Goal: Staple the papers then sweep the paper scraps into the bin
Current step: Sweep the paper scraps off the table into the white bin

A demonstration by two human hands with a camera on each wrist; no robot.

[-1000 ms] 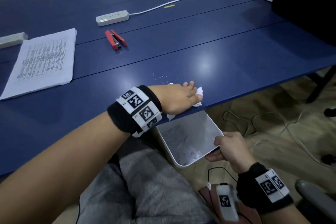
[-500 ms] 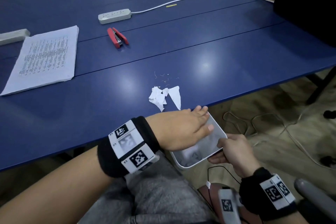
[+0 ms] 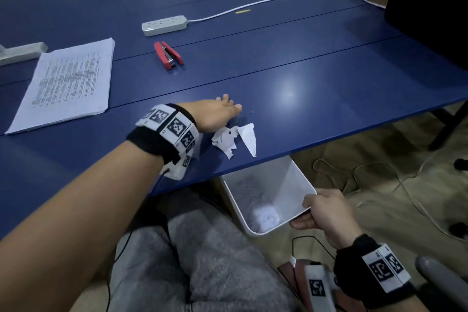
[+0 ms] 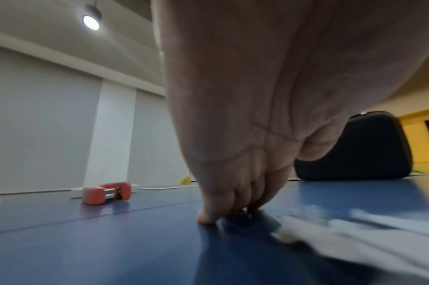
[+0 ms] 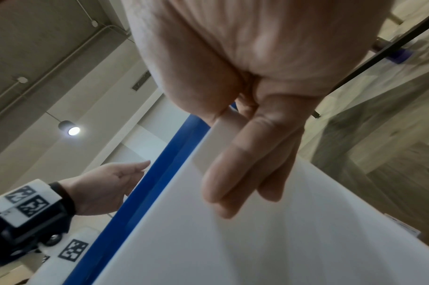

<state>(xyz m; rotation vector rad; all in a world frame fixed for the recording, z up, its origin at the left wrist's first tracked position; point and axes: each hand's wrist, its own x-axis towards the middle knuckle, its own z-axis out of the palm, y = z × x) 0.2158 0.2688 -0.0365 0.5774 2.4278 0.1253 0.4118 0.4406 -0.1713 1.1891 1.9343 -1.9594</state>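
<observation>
White torn paper scraps point(image 3: 234, 138) point(image 4: 355, 231) lie on the blue table point(image 3: 304, 78) close to its near edge. My left hand point(image 3: 215, 114) point(image 4: 233, 202) stands on its side just behind and left of them, fingers straight, fingertips on the tabletop. My right hand point(image 3: 319, 213) point(image 5: 245, 173) grips the rim of the white bin point(image 3: 283, 180) point(image 5: 257, 241), held below the table edge under the scraps; shredded paper lies in its bottom. The stapled papers point(image 3: 68, 83) lie at the far left and the red stapler point(image 3: 168, 56) point(image 4: 106, 192) behind my left hand.
A white power strip point(image 3: 164, 25) with its cable lies beyond the stapler. A black case point(image 3: 430, 7) point(image 4: 355, 150) stands at the table's right end. Cables trail over the floor point(image 3: 379, 185) to the right. My grey-trousered legs point(image 3: 215, 261) are under the bin.
My left hand swept off the table edge over the bin, then came back up onto the table behind the scraps. The right hand kept hold of the bin.
</observation>
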